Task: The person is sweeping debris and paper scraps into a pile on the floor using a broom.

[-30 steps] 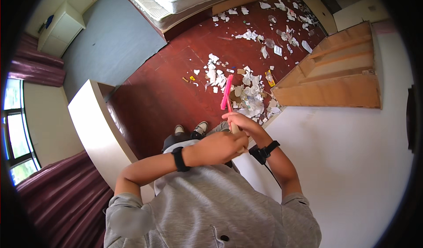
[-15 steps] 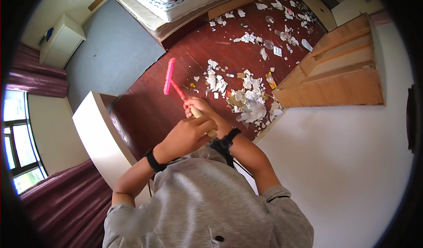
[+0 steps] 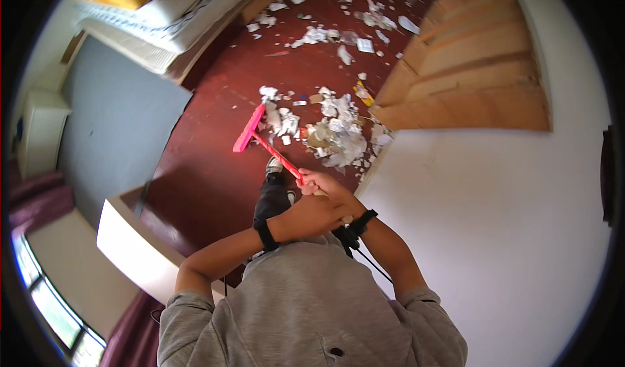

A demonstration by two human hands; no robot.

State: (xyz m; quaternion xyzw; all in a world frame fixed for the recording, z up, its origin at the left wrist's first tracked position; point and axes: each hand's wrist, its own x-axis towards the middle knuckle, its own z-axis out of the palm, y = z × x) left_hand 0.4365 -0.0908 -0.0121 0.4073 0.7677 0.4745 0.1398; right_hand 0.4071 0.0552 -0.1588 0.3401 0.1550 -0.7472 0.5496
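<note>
Head | left hand (image 3: 311, 215), right hand (image 3: 320, 183): grip clamped on broom (image 3: 277, 153) | red floor (image 3: 202, 152) between broom and grey flooring (image 3: 124, 100) edge

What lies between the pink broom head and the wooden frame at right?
The head view shows white scraps, then a larger litter heap, on the red floor between the pink broom head and the wooden frame.

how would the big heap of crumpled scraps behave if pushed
The heap of crumpled scraps would probably shift easily, since it looks thin and papery. It would likely spread rather than slide whole, as it lies loose.
</note>
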